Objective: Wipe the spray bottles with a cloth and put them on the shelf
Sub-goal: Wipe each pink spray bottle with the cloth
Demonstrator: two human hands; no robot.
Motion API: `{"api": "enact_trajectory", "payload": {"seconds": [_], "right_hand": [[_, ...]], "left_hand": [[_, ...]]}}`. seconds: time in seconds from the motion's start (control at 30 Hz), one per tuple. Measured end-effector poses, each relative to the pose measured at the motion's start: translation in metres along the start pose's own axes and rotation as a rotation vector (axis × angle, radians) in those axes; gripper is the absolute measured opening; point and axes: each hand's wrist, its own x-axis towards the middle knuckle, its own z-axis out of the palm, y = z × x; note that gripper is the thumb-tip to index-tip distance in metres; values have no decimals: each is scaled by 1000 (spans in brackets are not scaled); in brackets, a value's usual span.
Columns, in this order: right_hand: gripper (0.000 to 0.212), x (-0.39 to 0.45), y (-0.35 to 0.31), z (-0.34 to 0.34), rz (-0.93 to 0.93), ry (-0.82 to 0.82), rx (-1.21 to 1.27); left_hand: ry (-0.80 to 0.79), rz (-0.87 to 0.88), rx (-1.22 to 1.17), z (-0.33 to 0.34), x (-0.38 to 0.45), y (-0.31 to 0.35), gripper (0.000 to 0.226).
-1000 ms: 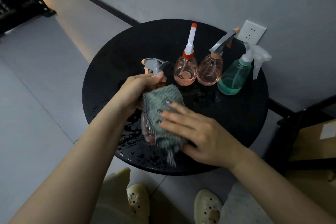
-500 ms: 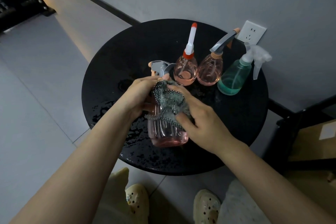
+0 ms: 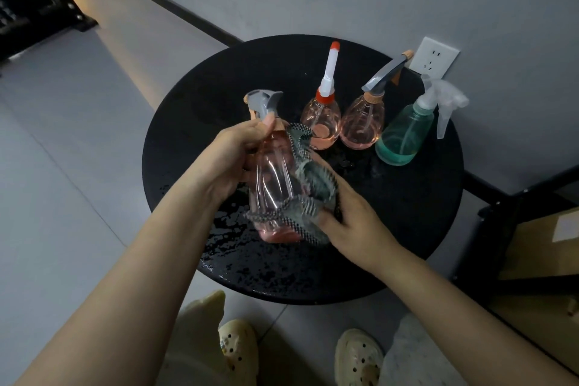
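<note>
Nearest the viewer, two pale perforated clogs (image 3: 238,351) stand on the grey tiled floor (image 3: 62,182). Above them, over the near half of the round black worktop (image 3: 407,229), whose near surface is spotted with water, the held pink translucent plastic spray bottle with a grey trigger head (image 3: 275,178) is raised and tilted, head away from the viewer; a little pink liquid lies at its base. The left hand (image 3: 232,160) wraps its grip round the bottle's neck and shoulder, thumb at the trigger collar. The right hand (image 3: 347,219) presses the grey-green cloth with black-and-white checked edging (image 3: 310,194) against the bottle's right side and base, fingers curled into the fabric. Farther back, three bottles stand upright in a row on the worktop: a pink bulb-shaped bottle with a long white, red-tipped nozzle (image 3: 322,116), just beside it a pink bulb-shaped bottle with a grey lever head (image 3: 363,122), then a green translucent bottle with a clear trigger head (image 3: 407,131). Behind them, a white wall socket (image 3: 435,56) is set in the grey wall.
</note>
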Motion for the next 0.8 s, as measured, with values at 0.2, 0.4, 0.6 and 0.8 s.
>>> {"api": "enact_trajectory", "payload": {"seconds": [0.2,0.4,0.6,0.8], "right_hand": [[49,2,-7,-8,3,13,-185],[58,-16,-11,-13,-337,-129,-511],[56,-9,-11,-13,-375,-140,-573],[32,8,-17,-7,200,21,6]], "left_hand": [[-84,-69,-19,12,2,-8,34],[-19,-59,-164,6,1,1,29],[-53,-46,-233,8,-1,3,29],[-59,-16,-162,21,-3,5,26]]}}
